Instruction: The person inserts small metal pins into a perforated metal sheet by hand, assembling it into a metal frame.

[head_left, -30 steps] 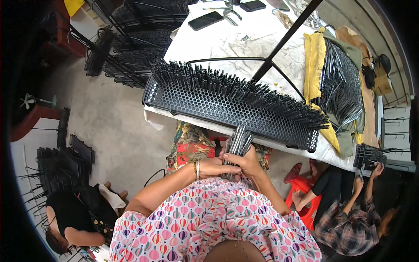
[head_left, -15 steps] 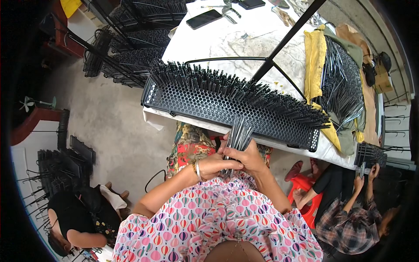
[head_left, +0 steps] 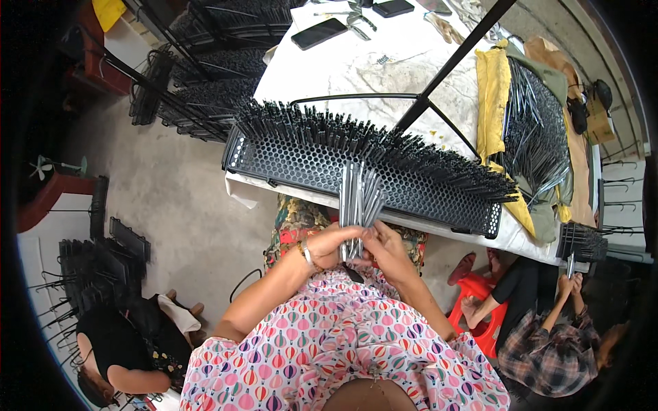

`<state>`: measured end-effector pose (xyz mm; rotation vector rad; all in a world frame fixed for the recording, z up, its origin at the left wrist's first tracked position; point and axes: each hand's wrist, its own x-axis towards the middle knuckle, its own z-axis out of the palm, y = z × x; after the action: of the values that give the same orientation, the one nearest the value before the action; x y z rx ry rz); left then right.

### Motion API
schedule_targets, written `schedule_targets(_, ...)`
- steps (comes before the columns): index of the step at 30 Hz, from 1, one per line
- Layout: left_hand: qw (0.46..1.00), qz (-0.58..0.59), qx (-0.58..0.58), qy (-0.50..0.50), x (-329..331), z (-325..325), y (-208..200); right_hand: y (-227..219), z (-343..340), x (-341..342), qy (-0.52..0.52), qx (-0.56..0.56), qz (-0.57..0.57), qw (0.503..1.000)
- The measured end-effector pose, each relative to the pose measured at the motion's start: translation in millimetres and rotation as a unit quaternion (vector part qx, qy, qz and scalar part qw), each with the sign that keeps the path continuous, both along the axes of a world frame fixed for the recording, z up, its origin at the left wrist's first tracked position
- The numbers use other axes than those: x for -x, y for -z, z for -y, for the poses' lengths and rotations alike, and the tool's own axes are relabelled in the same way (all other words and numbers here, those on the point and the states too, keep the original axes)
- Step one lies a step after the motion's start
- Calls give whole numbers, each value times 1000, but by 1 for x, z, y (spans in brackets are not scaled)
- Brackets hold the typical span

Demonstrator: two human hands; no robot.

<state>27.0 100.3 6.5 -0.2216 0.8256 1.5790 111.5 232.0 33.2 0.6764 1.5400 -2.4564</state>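
A bundle of thin, shiny dark rods stands up between my two hands at my lap, its upper ends fanned out in front of the black perforated rack. My left hand, with a bracelet on the wrist, wraps the bundle's lower part from the left. From the right, my right hand closes on the same bundle, thumb near the left thumb. Many similar black rods stand in the rack's holes in dense rows along its far side. Nearer rows of holes are bare.
A pile of loose rods lies in yellow-edged sacking at the right of the white-covered table. Phones lie at the back. A black metal frame bar crosses the table. Co-workers sit left and right.
The rod bundle has swung more upright and slightly left, its rods spreading wider. My right hand has dropped a little and shifted its grip. The right co-worker's hands have come together.
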Motion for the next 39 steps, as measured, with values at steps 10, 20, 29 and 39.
schedule_targets(10,996,-79,34,-16,2,-10,-16,21,-5,-5,-3,2,-15,1000)
schedule_targets(20,993,-92,41,-57,6,-13,-7,38,-6,-13,-28,0,-52,998)
schedule_targets(29,994,-73,29,-79,5,-8,-10,31,-15,-11,-52,-48,-61,996)
schedule_targets(39,994,-71,12,-79,8,-7,-21,13,-22,-17,-6,-322,-74,944)
